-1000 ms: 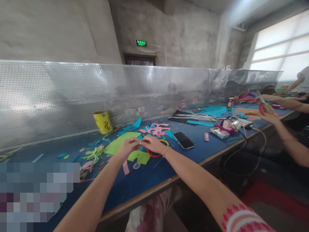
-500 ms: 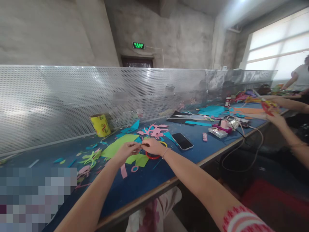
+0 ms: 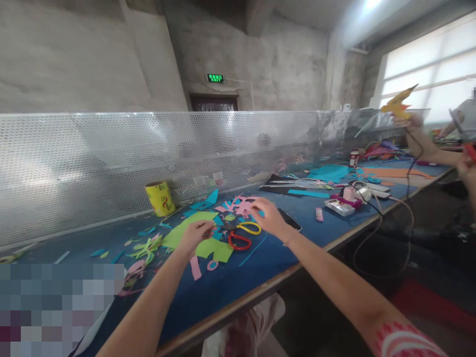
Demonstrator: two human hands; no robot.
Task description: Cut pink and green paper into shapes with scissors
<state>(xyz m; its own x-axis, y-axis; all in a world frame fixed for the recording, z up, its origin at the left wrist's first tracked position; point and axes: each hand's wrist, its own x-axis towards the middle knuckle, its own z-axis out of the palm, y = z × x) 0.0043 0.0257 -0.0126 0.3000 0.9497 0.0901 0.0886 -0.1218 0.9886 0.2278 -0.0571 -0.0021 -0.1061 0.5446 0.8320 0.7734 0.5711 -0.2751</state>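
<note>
My left hand point(image 3: 195, 235) is closed in a pinch on a small paper piece I cannot make out, above a light green paper sheet point(image 3: 186, 225). My right hand point(image 3: 269, 215) is open with fingers spread, hovering over the pink paper cut-outs point(image 3: 241, 203) and partly covering a black phone point(image 3: 293, 223). Scissors with red and yellow handles point(image 3: 241, 235) lie on the blue table point(image 3: 230, 282) between my hands.
A yellow can point(image 3: 159, 198) stands by the perforated metal screen point(image 3: 111, 158). Paper scraps are scattered at the left. To the right a co-worker's hand lifts a yellow glue gun point(image 3: 397, 104) with a cable; small boxes point(image 3: 338, 206) and teal sheets point(image 3: 327, 171) lie there.
My right hand left the left hand and moved right and away, opening over the pink cut-outs. The scissors now show. The co-worker raised a glue gun.
</note>
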